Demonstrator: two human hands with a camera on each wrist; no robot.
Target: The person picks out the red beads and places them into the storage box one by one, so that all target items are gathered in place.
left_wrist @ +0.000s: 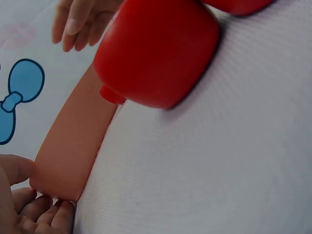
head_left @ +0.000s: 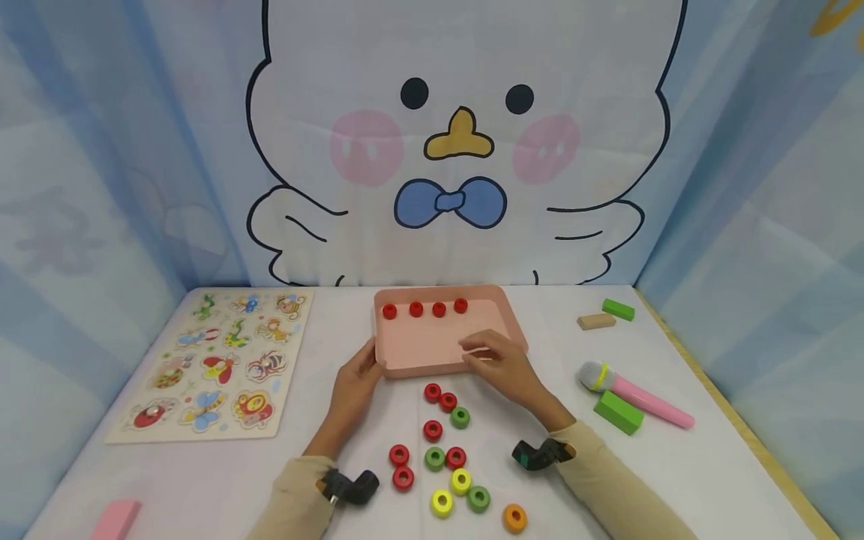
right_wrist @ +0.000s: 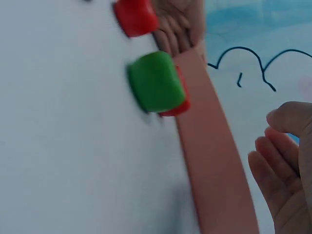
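Note:
My left hand (head_left: 355, 384) grips the near left corner of a pink tray (head_left: 421, 343); in the left wrist view the thumb lies against its side and the fingers curl at its bottom edge. Along the tray's far side, several red ring beads (head_left: 439, 309) lie in a row. Over the tray's right part hovers my right hand (head_left: 502, 369), fingers loosely bent and thumb apart, with nothing between them in the right wrist view. In front of the tray lie red beads (head_left: 433, 430), green beads (head_left: 460, 418), yellow beads (head_left: 442, 503) and an orange bead (head_left: 514, 518).
A wooden insect puzzle board (head_left: 216, 367) lies on the left. To the right are a pink toy microphone (head_left: 648, 399), a green block (head_left: 619, 412), a smaller green block (head_left: 618, 309) and a wooden block (head_left: 597, 322). A pink block (head_left: 116, 520) sits at the near left.

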